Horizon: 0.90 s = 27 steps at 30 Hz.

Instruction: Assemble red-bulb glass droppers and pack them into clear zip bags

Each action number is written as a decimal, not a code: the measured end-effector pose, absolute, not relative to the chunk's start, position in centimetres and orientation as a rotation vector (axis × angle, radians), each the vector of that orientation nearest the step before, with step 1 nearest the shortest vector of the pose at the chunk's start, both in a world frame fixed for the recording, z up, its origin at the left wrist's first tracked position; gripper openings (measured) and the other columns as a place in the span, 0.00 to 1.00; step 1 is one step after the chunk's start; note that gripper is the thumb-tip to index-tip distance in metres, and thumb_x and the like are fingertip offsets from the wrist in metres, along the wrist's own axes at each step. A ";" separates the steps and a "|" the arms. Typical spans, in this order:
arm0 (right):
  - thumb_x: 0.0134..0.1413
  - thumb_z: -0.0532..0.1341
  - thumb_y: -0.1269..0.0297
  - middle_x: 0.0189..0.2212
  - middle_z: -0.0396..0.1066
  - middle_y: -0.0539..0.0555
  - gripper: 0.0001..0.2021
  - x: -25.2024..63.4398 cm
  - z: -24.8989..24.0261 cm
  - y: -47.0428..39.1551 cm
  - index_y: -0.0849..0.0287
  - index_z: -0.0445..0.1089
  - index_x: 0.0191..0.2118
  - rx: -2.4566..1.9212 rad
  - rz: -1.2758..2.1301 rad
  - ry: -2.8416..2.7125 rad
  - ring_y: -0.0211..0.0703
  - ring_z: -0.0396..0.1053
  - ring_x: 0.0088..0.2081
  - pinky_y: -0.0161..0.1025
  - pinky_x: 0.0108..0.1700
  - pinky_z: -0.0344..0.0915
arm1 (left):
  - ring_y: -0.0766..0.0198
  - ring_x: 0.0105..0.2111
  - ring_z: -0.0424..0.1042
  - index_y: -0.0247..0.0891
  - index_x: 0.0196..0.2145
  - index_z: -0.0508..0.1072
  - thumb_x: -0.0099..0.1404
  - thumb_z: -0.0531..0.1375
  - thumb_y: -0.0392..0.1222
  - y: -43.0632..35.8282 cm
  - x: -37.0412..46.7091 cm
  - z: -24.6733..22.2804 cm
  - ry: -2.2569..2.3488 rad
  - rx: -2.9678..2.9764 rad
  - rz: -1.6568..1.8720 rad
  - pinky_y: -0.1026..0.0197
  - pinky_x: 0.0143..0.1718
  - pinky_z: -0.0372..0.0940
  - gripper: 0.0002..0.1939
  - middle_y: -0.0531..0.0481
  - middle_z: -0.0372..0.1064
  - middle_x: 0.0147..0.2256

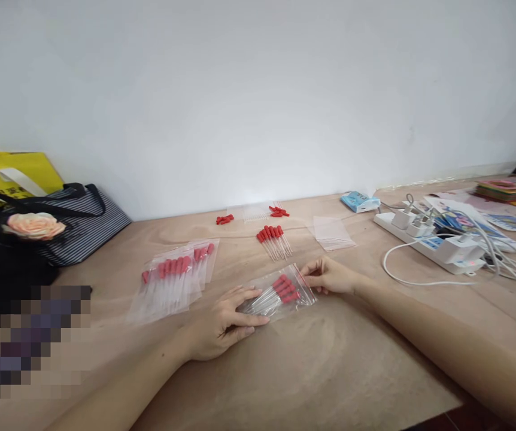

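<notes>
A clear zip bag (262, 302) of several glass droppers with red rubber bulbs (287, 287) lies in front of me on the table. My left hand (226, 320) holds its lower end, the thumb along the near edge and the fingers along the far one. At the zip end, my right hand (323, 275) pinches the far corner by the red seal line. Behind the bag is a small row of loose droppers with red bulbs (270, 232). Left of my hands, filled dropper bags (168, 287) overlap in a fanned pile.
Flat clear bags (332, 232) lie to the right. Red bulbs (224, 219) and glass tubes (258, 214) sit near the wall. A blue packet (357, 201), a power strip (433, 242) with tangled white cables, and papers occupy the right side. A striped bag (87, 224) stands at left.
</notes>
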State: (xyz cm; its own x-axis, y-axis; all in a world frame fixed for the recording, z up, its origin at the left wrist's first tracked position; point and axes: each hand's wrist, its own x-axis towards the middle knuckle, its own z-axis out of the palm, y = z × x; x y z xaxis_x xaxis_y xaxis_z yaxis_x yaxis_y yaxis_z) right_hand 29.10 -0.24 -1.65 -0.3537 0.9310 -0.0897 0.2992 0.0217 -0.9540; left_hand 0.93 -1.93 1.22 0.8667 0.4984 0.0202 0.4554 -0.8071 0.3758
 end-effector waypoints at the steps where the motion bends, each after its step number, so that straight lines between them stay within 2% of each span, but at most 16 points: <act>1: 0.40 0.62 0.56 0.12 0.59 0.44 0.13 29.2 -1.5 0.5 0.63 0.69 0.25 -1.347 1.297 -1.659 0.28 0.53 0.14 0.27 0.16 0.51 | 0.56 0.58 0.48 0.53 0.48 0.67 0.64 0.50 0.41 -1.9 0.9 1.2 0.708 2.667 0.181 0.49 0.55 0.49 0.15 0.54 0.49 0.58; 6: 0.44 0.60 0.64 0.15 0.61 0.45 0.07 28.6 -0.9 5.8 0.62 0.65 0.27 -1.664 0.874 -1.426 0.27 0.55 0.15 0.27 0.17 0.53 | 0.55 0.56 0.52 0.50 0.47 0.68 0.63 0.51 0.41 -1.9 0.5 0.6 0.722 2.631 0.282 0.49 0.55 0.51 0.15 0.51 0.52 0.57; 10: 0.39 0.63 0.62 0.22 0.66 0.49 0.11 27.1 -0.4 9.4 0.63 0.66 0.30 -1.769 0.734 -1.398 0.30 0.60 0.20 0.28 0.21 0.56 | 0.54 0.55 0.54 0.50 0.45 0.70 0.62 0.53 0.42 -1.9 0.2 0.1 0.749 2.595 0.371 0.50 0.54 0.54 0.14 0.52 0.52 0.57; 14: 0.32 0.66 0.63 0.20 0.66 0.48 0.11 25.4 0.7 10.1 0.61 0.66 0.24 -1.850 0.674 -1.454 0.34 0.63 0.23 0.29 0.22 0.55 | 0.54 0.55 0.54 0.50 0.45 0.70 0.62 0.53 0.41 -1.9 0.1 0.2 0.782 2.563 0.350 0.50 0.54 0.53 0.14 0.53 0.52 0.57; 18: 0.32 0.65 0.67 0.17 0.64 0.49 0.07 24.2 1.9 9.9 0.61 0.65 0.20 -1.923 0.648 -1.498 0.37 0.63 0.22 0.31 0.21 0.54 | 0.55 0.55 0.55 0.49 0.45 0.70 0.61 0.53 0.41 -2.0 0.2 0.5 0.771 2.553 0.324 0.49 0.55 0.52 0.14 0.52 0.54 0.56; 23: 0.31 0.62 0.74 0.16 0.63 0.51 0.05 23.6 2.1 10.5 0.62 0.64 0.19 -1.988 0.617 -1.504 0.41 0.65 0.24 0.32 0.22 0.54 | 0.56 0.54 0.56 0.48 0.45 0.70 0.61 0.54 0.41 -2.0 0.4 0.6 0.766 2.529 0.351 0.51 0.54 0.53 0.14 0.51 0.55 0.55; 27: 0.29 0.62 0.75 0.16 0.63 0.51 0.06 23.6 1.8 11.1 0.62 0.64 0.19 -1.984 0.643 -1.460 0.41 0.64 0.24 0.32 0.21 0.54 | 0.56 0.54 0.55 0.49 0.45 0.70 0.61 0.53 0.41 -2.0 0.4 0.6 0.777 2.532 0.328 0.51 0.54 0.54 0.14 0.52 0.55 0.55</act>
